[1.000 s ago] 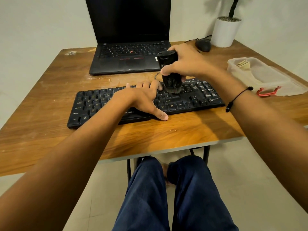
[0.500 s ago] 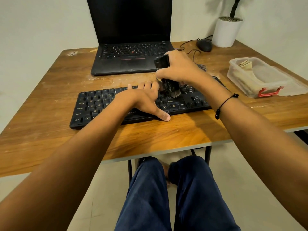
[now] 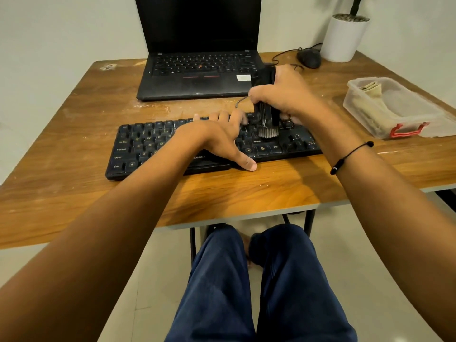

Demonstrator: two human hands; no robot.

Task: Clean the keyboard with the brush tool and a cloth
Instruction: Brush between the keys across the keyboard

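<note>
Brush: held near upright over the right part of the keyboard, long axis close to vertical, top tipped slightly away toward the laptop. Bristles point down and touch the keys just right of the keyboard's middle. Black body rises above the keyboard's far edge.

Right hand: grip closed round the brush body, fingers wrapped from the right side, thumb side toward the laptop. Bristle end projects below the grip; the capped top projects above it. Thin wire loop visible just left of the grip, above the keyboard's far edge.

Left hand: laid flat on the keyboard's middle, fingers straight and reaching to the far key row, thumb spread and resting on the table just in front of the keyboard. Nothing held; pressing the keyboard down.

Keyboard: black, long axis running left to right across the table, near side tilted slightly toward the left.

Cloth: folded inside a clear box with a red latch, well to the right of the keyboard.

Mouse and white pot: beyond the keyboard's right end, at the table's far edge.
</note>
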